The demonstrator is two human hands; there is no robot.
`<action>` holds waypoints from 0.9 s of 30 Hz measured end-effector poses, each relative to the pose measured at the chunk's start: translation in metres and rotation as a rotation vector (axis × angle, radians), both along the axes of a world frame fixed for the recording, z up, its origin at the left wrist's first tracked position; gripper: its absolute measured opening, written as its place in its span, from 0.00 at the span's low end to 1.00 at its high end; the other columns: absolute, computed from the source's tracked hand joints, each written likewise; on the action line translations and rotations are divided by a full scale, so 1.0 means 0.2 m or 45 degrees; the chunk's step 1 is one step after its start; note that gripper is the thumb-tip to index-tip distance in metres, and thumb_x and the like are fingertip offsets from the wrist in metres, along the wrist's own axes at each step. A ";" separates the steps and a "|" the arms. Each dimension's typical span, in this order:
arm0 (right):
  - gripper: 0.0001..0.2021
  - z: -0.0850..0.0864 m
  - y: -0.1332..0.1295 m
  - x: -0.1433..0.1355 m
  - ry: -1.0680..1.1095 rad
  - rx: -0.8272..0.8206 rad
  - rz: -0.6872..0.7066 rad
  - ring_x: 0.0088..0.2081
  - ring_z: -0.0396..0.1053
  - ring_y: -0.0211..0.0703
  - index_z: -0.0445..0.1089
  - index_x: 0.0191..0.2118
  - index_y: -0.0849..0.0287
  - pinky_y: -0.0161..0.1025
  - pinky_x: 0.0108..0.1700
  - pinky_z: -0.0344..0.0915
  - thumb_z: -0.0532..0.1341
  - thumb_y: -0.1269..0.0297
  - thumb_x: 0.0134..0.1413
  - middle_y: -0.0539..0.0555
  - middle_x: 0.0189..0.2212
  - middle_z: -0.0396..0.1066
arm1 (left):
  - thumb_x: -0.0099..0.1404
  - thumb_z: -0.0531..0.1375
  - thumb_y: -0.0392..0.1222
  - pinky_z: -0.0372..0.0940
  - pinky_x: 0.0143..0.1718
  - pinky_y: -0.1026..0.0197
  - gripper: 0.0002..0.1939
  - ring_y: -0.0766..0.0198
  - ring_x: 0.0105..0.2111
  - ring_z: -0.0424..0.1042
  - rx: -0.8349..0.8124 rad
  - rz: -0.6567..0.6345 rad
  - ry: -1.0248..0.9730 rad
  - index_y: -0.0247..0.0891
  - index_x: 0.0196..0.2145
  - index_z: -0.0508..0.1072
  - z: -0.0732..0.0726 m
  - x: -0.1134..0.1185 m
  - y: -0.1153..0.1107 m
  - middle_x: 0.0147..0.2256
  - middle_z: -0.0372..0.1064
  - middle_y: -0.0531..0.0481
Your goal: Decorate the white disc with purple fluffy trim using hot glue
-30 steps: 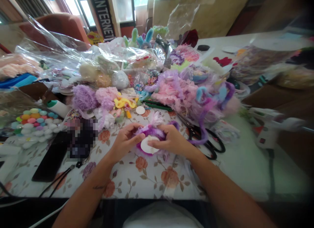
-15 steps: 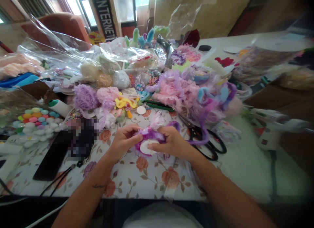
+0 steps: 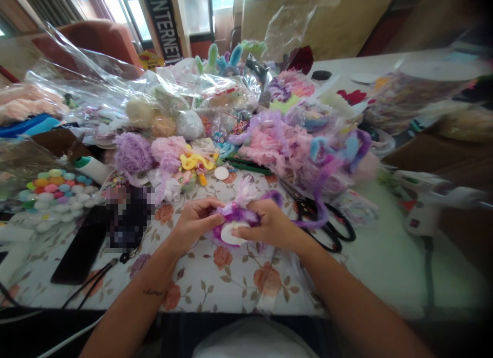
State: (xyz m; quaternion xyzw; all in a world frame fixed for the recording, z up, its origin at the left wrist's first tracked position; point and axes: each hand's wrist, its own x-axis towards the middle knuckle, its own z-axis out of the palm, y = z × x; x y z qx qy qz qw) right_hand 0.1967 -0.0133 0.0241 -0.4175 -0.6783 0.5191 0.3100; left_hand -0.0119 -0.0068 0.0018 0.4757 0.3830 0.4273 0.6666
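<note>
Holding with two bare hands, the left hand (image 3: 197, 222) and the right hand (image 3: 271, 223), one purple fuzzy piece (image 3: 239, 214) with one white disc (image 3: 230, 236) on its near side. Low in the middle, over one floral tablecloth (image 3: 227, 291); impossible to tell whether touching it. Pinching the piece's left edge between left thumb and bent fingers; pressing the right thumb onto the disc, with the other right fingers curled behind and mostly hidden. Beyond the hands, one second white disc (image 3: 221, 173) flat on the cloth, near one dark green tool (image 3: 252, 166). To the right, one pair of scissors (image 3: 307, 209), crossed at the black handles by one purple strip (image 3: 320, 206); farther right, one white gun-shaped tool (image 3: 419, 199). To the left, one black phone (image 3: 79, 252). Blocking the far side, one broad heap too tangled to count, with one lavender fuzzy ball (image 3: 134, 152) and one yellow strip (image 3: 189, 162) along its front.
</note>
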 end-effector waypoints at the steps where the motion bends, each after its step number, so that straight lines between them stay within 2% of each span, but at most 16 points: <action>1: 0.19 0.00 0.00 0.00 -0.009 0.013 -0.014 0.21 0.48 0.30 0.59 0.21 0.59 0.31 0.20 0.46 0.69 0.57 0.43 0.43 0.18 0.50 | 0.53 0.71 0.42 0.61 0.27 0.70 0.11 0.71 0.26 0.67 0.005 0.003 -0.006 0.37 0.35 0.80 0.00 0.00 0.00 0.29 0.72 0.52; 7: 0.18 0.00 0.03 0.00 -0.025 0.030 -0.126 0.22 0.49 0.32 0.59 0.21 0.59 0.32 0.21 0.48 0.68 0.55 0.42 0.44 0.18 0.52 | 0.62 0.65 0.47 0.66 0.41 0.65 0.14 0.64 0.38 0.73 0.058 -0.019 -0.110 0.40 0.44 0.79 0.00 0.00 0.00 0.39 0.76 0.47; 10: 0.18 -0.01 0.04 0.00 -0.008 0.037 -0.171 0.22 0.49 0.32 0.60 0.21 0.58 0.32 0.21 0.48 0.68 0.54 0.43 0.45 0.19 0.52 | 0.61 0.66 0.44 0.67 0.44 0.64 0.16 0.63 0.42 0.73 0.110 -0.028 -0.119 0.42 0.47 0.77 0.00 0.01 0.01 0.44 0.75 0.47; 13: 0.16 -0.01 0.04 0.00 0.023 0.036 -0.185 0.22 0.50 0.33 0.63 0.23 0.59 0.32 0.21 0.50 0.68 0.54 0.44 0.45 0.19 0.54 | 0.58 0.68 0.42 0.67 0.41 0.64 0.17 0.63 0.40 0.73 0.095 0.017 -0.071 0.41 0.47 0.77 -0.01 0.01 0.01 0.42 0.76 0.47; 17: 0.16 -0.02 0.04 0.00 0.070 0.018 -0.188 0.23 0.52 0.33 0.65 0.26 0.59 0.32 0.22 0.52 0.68 0.54 0.44 0.45 0.20 0.56 | 0.57 0.68 0.44 0.67 0.37 0.65 0.17 0.65 0.34 0.73 0.036 0.073 -0.044 0.41 0.45 0.78 -0.02 0.01 0.01 0.37 0.77 0.49; 27: 0.17 -0.05 0.04 -0.01 0.182 -0.004 -0.104 0.24 0.54 0.33 0.65 0.26 0.60 0.31 0.22 0.52 0.68 0.53 0.45 0.46 0.22 0.57 | 0.54 0.70 0.43 0.67 0.33 0.66 0.14 0.66 0.32 0.72 0.058 0.125 0.009 0.36 0.38 0.80 0.01 0.00 0.01 0.36 0.77 0.47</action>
